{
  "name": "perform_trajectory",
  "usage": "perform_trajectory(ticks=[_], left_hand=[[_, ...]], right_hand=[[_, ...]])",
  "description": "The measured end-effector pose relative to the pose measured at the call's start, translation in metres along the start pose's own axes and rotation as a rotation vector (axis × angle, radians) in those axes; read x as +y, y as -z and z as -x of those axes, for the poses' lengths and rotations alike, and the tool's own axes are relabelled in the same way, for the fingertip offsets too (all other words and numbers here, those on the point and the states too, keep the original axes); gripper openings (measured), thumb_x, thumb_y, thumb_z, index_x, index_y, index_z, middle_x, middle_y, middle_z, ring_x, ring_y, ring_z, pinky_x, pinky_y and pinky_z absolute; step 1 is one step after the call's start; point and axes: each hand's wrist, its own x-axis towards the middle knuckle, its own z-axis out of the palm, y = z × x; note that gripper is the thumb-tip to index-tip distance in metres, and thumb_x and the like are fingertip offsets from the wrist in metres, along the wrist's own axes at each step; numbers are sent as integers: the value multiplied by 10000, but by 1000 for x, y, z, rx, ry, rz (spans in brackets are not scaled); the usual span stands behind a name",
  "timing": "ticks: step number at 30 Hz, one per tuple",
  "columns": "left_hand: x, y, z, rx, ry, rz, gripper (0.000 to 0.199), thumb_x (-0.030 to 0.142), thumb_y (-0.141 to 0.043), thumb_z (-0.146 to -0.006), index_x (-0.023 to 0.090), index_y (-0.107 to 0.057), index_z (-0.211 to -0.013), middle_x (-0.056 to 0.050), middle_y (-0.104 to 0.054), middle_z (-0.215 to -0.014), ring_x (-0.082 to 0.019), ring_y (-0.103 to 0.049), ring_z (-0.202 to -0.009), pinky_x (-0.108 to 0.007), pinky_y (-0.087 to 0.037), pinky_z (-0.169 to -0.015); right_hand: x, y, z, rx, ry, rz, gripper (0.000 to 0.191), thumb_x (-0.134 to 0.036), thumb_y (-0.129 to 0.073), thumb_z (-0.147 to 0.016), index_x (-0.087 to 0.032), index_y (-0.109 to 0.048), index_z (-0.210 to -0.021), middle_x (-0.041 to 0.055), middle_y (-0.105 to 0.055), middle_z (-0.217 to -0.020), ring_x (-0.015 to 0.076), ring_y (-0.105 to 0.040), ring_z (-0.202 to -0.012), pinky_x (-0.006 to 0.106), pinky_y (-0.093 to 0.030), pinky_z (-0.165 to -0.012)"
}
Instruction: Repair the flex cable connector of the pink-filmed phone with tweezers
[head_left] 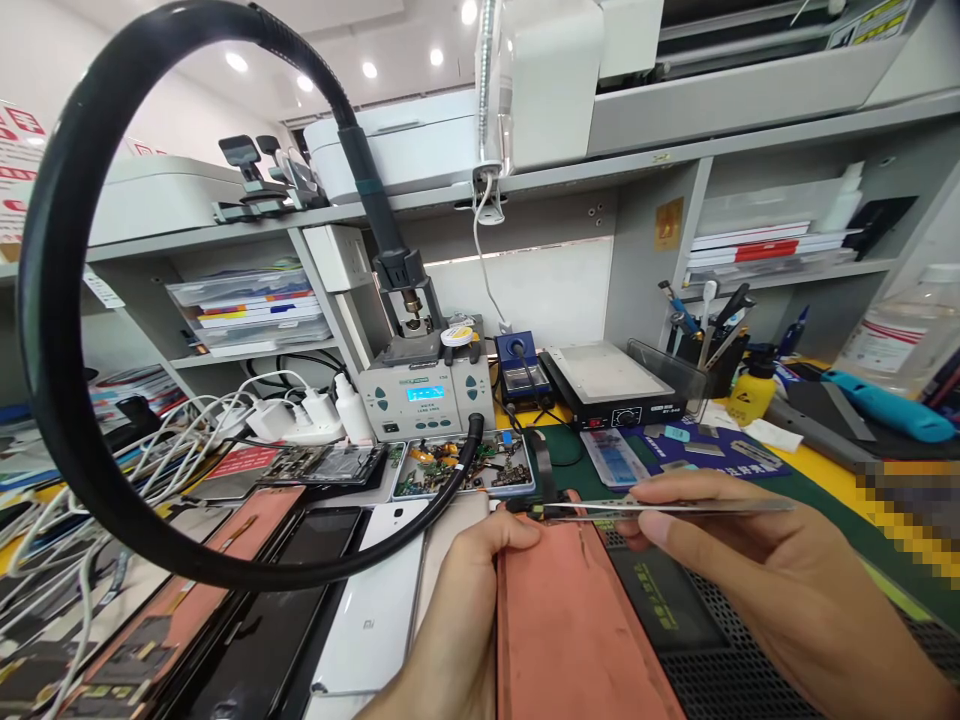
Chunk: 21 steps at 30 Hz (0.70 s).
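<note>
The left hand [465, 610] is seen bare, its thumb [517, 532] and the back of it uncovered down to the wrist, where the outline is cut off by the lower edge of the view. The right hand [780, 575] is likewise seen bare, its broad thumb tipped by a short, rounded nail [658, 526], and uncovered skin is shown as far as the wrist near the lower right corner.
</note>
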Motion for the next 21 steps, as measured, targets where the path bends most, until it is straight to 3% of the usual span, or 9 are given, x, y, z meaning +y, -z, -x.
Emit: perform_trajectory(ticks=[10, 17, 21], left_hand=[[4, 3, 2, -47, 39, -39, 319, 191, -644, -698, 102, -722, -994, -63, -741, -698, -289, -739, -826, -339, -537, -842], [-1, 1, 2, 18, 84, 13, 396, 234, -657, -667, 126, -692, -1046, -97, -762, -839, -335, -739, -848, -422, -545, -859], [-1, 0, 1, 29, 54, 11, 322, 217, -649, -663, 129, -682, -971, -114, -758, -853, -327, -740, -859, -406, -542, -870]], right_hand=[[8, 0, -2, -47, -92, -63, 234, -457, -852, -754, -329, -804, -944, 23, -767, -990, 256, -701, -954, 249, -588, -782], [8, 3, 1, -52, -74, -75, 228, -441, -845, -765, -326, -802, -957, 34, -762, -1039, 282, -686, -1006, 298, -587, -814], [9, 2, 2, -43, -56, -71, 242, -449, -842, -765, -308, -801, -957, 51, -768, -1021, 295, -696, -992, 322, -596, -812]])
